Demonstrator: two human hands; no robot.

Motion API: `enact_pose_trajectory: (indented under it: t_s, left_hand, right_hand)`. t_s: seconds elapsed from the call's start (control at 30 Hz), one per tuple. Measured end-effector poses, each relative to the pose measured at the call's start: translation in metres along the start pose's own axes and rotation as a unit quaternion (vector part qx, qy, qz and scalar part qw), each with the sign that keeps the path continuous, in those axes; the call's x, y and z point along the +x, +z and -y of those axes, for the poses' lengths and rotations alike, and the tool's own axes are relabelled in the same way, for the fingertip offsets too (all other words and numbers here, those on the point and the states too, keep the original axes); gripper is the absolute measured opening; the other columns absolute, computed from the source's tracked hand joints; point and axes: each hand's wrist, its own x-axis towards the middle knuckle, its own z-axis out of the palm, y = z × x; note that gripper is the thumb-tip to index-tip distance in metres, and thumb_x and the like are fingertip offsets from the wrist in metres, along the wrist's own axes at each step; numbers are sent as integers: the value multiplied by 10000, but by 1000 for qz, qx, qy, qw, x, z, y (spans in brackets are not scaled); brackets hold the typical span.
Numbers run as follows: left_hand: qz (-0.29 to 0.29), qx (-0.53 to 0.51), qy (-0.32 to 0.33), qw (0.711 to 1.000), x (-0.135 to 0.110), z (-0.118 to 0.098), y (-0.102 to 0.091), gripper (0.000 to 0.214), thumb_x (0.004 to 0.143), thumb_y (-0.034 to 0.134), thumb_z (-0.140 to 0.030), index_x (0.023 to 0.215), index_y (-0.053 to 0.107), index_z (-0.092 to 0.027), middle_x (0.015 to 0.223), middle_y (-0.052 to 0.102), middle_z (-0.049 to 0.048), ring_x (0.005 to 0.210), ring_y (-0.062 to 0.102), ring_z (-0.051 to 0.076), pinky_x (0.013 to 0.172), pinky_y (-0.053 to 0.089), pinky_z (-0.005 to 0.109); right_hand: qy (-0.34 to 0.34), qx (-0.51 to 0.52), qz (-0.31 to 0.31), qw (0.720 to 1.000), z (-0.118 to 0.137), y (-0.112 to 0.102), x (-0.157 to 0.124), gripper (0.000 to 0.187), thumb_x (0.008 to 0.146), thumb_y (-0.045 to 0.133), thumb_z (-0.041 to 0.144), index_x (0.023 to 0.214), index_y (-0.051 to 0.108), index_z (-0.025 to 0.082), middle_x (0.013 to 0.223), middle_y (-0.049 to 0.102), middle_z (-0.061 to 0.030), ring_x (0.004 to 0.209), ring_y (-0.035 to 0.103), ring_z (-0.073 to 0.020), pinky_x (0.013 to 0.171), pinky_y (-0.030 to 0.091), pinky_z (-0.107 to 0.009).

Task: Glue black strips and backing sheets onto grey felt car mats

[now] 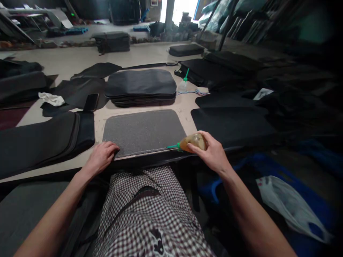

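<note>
In my right hand point(211, 150) is a squeeze bottle point(195, 142) of yellowish liquid, tilted on its side. Its thin green nozzle points left, at the near edge of a grey panel with rounded far corners point(144, 130). That panel lies flat at the table's front edge. My left hand point(103, 155) rests by the panel's near left corner, its fingers curled and pressed together at the edge; whether they pinch anything is hidden. Behind the panel sits a stack of black rounded panels point(140, 84).
A second bottle with a green nozzle point(183, 85) stands beside the stack. On the left are a phone point(91, 102), a white cloth point(52, 99) and layered black sheets point(40, 139). More black sheets point(230, 123) lie right. A plastic bag point(289, 203) hangs low over something blue.
</note>
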Motion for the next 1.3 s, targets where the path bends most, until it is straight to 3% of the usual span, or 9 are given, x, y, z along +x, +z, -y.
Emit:
enact_pose_trajectory:
  t_s: [0.27, 0.4, 0.53, 0.67, 0.77, 0.83, 1.0, 1.13, 1.3]
  left_hand:
    - [5, -67, -4, 998, 1, 7, 0, 291, 904, 441, -268, 1044, 695, -245, 1134, 706, 73, 1041, 632, 259, 953, 500, 400]
    - [-17, -125, -65, 990, -1, 11, 0, 253, 937, 459, -375, 1043, 640, -235, 1062, 695, 57, 999, 651, 249, 909, 518, 371]
    - [-87, -135, -136, 978, -2, 11, -3, 317, 943, 487, -482, 1097, 609, -232, 1115, 650, 70, 1033, 638, 261, 873, 546, 378]
    - [-126, -92, -95, 983, 14, -7, -5, 396, 961, 481, -510, 1201, 610, -223, 1201, 621, 104, 1137, 608, 287, 988, 522, 440]
    - [-105, -91, -17, 990, 42, -31, 2, 447, 996, 445, -501, 1341, 557, -240, 1369, 591, 105, 1263, 569, 269, 1107, 452, 448]
    - [-77, -73, 27, 994, 62, -46, 9, 510, 1012, 422, -505, 1442, 487, -239, 1503, 517, 118, 1373, 497, 270, 1147, 408, 463]
    - [-23, 7, 42, 999, 95, -62, 24, 592, 1027, 373, -540, 1535, 403, -238, 1622, 380, 138, 1497, 351, 299, 1175, 309, 558]
    - [2, 30, 34, 999, 99, -61, 29, 589, 1022, 376, -556, 1521, 440, -249, 1630, 366, 127, 1506, 336, 307, 1176, 286, 565]
    - [6, 30, 35, 999, 99, -59, 30, 588, 1026, 371, -548, 1525, 440, -243, 1634, 357, 125, 1511, 324, 310, 1178, 281, 578]
  right_hand:
    - [69, -35, -76, 994, -49, -42, -8, 539, 784, 729, 586, 1170, 623, 225, 1053, 697, -62, 919, 669, -279, 829, 545, -404]
    - [103, -44, -104, 988, -67, -55, -14, 544, 777, 735, 600, 1160, 633, 225, 1041, 692, -63, 904, 663, -275, 808, 551, -400]
    - [120, 8, -133, 984, -75, -56, -14, 566, 760, 746, 604, 1165, 633, 225, 998, 684, -63, 728, 638, -225, 625, 552, -342]
    - [139, 105, -154, 972, -71, -40, 8, 622, 773, 729, 612, 1231, 587, 215, 1014, 681, -66, 561, 564, -159, 455, 484, -284]
    - [128, 112, -156, 973, -65, -18, 42, 659, 778, 712, 626, 1261, 566, 202, 1051, 683, -83, 601, 597, -179, 511, 527, -317]
    - [102, 81, -166, 977, -64, -1, 67, 654, 781, 696, 631, 1247, 577, 188, 1089, 684, -103, 740, 648, -227, 651, 571, -371]
    - [52, 0, -181, 982, -72, 27, 111, 590, 762, 704, 594, 1171, 613, 179, 1127, 690, -123, 1011, 645, -296, 937, 516, -460]
    - [35, -46, -180, 982, -76, 23, 113, 549, 768, 695, 565, 1166, 620, 194, 1144, 689, -123, 1026, 641, -304, 946, 506, -463]
    - [75, -22, -159, 984, -73, -9, 88, 555, 762, 724, 584, 1162, 648, 206, 1037, 712, -82, 879, 670, -279, 824, 548, -422]
